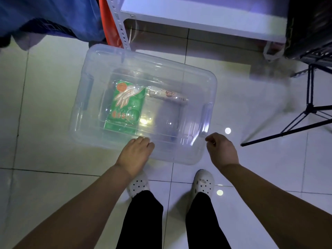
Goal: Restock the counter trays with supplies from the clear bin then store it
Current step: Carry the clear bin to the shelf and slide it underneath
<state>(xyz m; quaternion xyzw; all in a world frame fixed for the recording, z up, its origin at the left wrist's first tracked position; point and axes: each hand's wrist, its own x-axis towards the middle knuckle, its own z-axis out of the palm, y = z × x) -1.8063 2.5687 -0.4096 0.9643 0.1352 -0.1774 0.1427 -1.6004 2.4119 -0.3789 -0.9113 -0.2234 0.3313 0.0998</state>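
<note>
A clear plastic bin [188, 74] with its lid on sits on the tiled floor in front of my feet. Through the lid I see a green packet of gloves [125, 106] on the left and a pale wrapped stack of cups [168, 96] lying beside it. My left hand [134, 155] rests on the bin's near edge with the fingers curled over it. My right hand [221, 150] hovers just off the bin's near right corner, fingers loosely curled, holding nothing.
A white metal shelf unit [203, 17] stands just beyond the bin, its lowest shelf raised off the floor. A black tripod [309, 108] spreads its legs at the right. Blue fabric [50, 17] hangs at the upper left. My white clogs [203, 182] are below the bin.
</note>
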